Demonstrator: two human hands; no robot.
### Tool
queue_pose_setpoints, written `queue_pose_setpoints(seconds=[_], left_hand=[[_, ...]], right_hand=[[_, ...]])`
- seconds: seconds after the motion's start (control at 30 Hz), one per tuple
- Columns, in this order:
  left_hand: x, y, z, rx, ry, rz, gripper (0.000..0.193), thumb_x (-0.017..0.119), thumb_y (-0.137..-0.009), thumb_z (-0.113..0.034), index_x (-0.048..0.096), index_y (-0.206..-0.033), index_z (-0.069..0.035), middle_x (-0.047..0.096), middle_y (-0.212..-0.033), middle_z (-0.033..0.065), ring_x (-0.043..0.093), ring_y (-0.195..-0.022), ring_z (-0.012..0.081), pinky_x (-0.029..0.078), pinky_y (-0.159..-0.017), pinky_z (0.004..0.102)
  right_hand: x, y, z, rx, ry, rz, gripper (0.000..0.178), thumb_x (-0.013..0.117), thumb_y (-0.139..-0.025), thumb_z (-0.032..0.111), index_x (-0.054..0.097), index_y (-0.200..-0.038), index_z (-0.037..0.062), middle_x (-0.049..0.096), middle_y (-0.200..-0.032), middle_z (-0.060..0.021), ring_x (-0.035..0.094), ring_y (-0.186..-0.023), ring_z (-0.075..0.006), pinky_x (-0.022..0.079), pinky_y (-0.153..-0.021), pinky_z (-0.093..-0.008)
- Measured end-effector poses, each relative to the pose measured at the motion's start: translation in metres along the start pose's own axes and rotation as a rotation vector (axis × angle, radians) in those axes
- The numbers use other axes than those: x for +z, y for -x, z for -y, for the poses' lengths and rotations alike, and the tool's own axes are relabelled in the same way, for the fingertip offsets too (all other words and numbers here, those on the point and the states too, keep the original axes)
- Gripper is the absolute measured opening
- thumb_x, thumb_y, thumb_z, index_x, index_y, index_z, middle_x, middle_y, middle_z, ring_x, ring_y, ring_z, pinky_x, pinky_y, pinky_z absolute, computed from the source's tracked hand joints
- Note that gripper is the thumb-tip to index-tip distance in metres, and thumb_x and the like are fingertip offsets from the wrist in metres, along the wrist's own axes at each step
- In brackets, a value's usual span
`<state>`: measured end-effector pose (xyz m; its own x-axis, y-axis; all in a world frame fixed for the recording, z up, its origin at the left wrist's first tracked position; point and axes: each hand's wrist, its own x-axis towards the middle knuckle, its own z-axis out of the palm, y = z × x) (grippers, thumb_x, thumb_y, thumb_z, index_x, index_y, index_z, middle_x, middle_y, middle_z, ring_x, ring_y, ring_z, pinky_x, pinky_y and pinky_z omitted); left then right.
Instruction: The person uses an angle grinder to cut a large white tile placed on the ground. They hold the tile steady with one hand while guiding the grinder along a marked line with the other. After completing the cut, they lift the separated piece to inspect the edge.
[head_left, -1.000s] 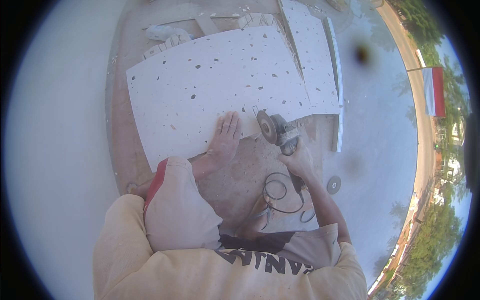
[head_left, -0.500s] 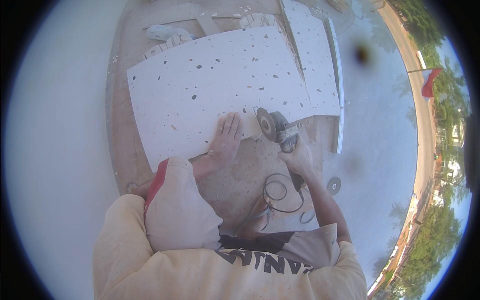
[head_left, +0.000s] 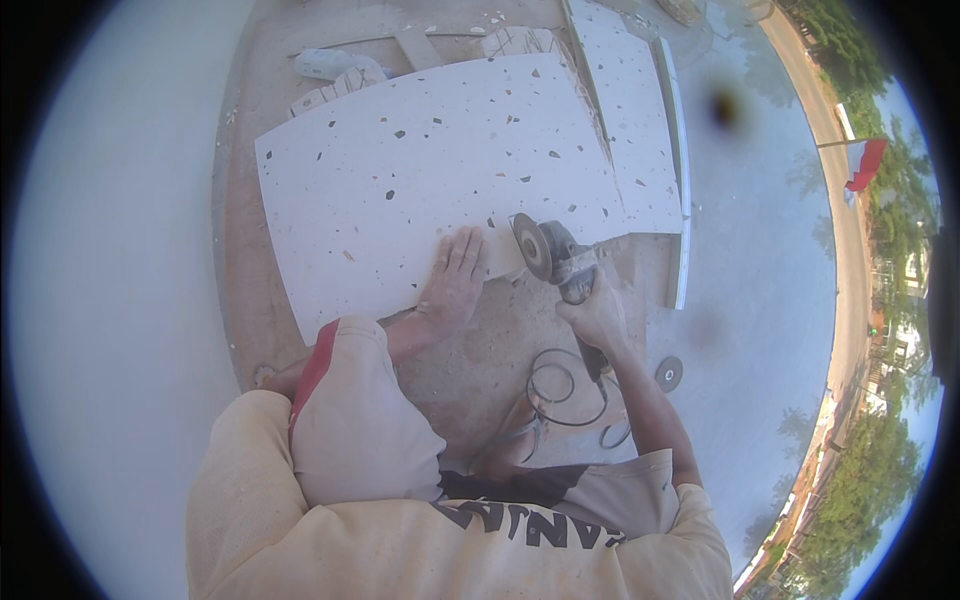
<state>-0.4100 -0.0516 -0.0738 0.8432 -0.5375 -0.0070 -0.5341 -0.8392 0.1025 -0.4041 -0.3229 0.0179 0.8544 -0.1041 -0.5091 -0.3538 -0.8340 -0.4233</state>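
Observation:
My left hand point(head_left: 455, 285) lies flat on the near edge of a large white speckled slab point(head_left: 340, 190), fingers stretched out and pointing away from me. In my right hand point(head_left: 600, 315) is an angle grinder point(head_left: 575, 285), gripped round its dark body. The grinder's disc point(head_left: 532, 246) stands upright at the slab's near edge, just right of my left fingers. A notch shows in the slab's edge beside the disc; whether the disc bites into the slab I cannot tell.
A second speckled slab point(head_left: 640, 130) lies along the right, with a pale straight bar point(head_left: 680, 200) beside it. The black cord point(head_left: 540, 395) loops near my foot. A loose disc point(head_left: 668, 374) rests on the floor at right. Offcuts and a plastic bottle point(head_left: 325, 64) lie beyond the slab.
The grinder's disc has shifted very slightly left and up. My left hand has barely moved. At the far right the red and white flag flutters differently.

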Motion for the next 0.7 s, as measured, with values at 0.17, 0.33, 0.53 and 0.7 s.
queue_pose_setpoints(seconds=[0.17,0.33,0.53,0.7], left_hand=[[0.0013,-0.0003,-0.0004,0.003,0.023,-0.025,0.064,0.049,-0.100,-0.014,0.035,-0.156,0.015,0.026,-0.168,0.0327,0.022,-0.159,0.0467,0.018,-0.130,0.0612],[0.0036,0.0006,0.0002,-0.003,0.076,-0.060,0.065,0.051,-0.098,-0.012,0.036,-0.155,0.015,0.026,-0.168,0.0328,0.021,-0.159,0.0464,0.017,-0.129,0.0616],[0.0013,0.0015,0.0002,-0.007,0.137,-0.075,0.069,0.053,-0.092,-0.005,0.036,-0.155,0.015,0.024,-0.168,0.0338,0.019,-0.160,0.0467,0.015,-0.130,0.0627],[0.0010,-0.0002,-0.0012,0.002,0.147,-0.067,0.069,0.053,-0.092,-0.005,0.035,-0.155,0.016,0.024,-0.168,0.0340,0.018,-0.160,0.0469,0.015,-0.130,0.0627]], right_hand=[[0.0000,-0.0031,0.0006,0.007,-0.003,-0.003,0.084,0.080,-0.074,0.032,0.048,-0.142,-0.0040,0.073,-0.112,-0.0286,0.071,-0.108,-0.0447,0.056,-0.093,-0.0510],[-0.0018,-0.0051,0.0058,0.020,0.009,0.016,0.081,0.080,-0.074,0.032,0.048,-0.138,-0.0055,0.073,-0.111,-0.0292,0.071,-0.106,-0.0451,0.056,-0.092,-0.0518],[0.0025,-0.0101,0.0030,0.007,0.021,-0.001,0.077,0.079,-0.074,0.034,0.050,-0.134,-0.0046,0.073,-0.110,-0.0293,0.072,-0.105,-0.0452,0.056,-0.091,-0.0519],[0.0007,-0.0107,0.0049,0.019,0.025,-0.002,0.076,0.079,-0.074,0.034,0.050,-0.133,-0.0037,0.073,-0.110,-0.0288,0.072,-0.105,-0.0448,0.056,-0.091,-0.0519]])
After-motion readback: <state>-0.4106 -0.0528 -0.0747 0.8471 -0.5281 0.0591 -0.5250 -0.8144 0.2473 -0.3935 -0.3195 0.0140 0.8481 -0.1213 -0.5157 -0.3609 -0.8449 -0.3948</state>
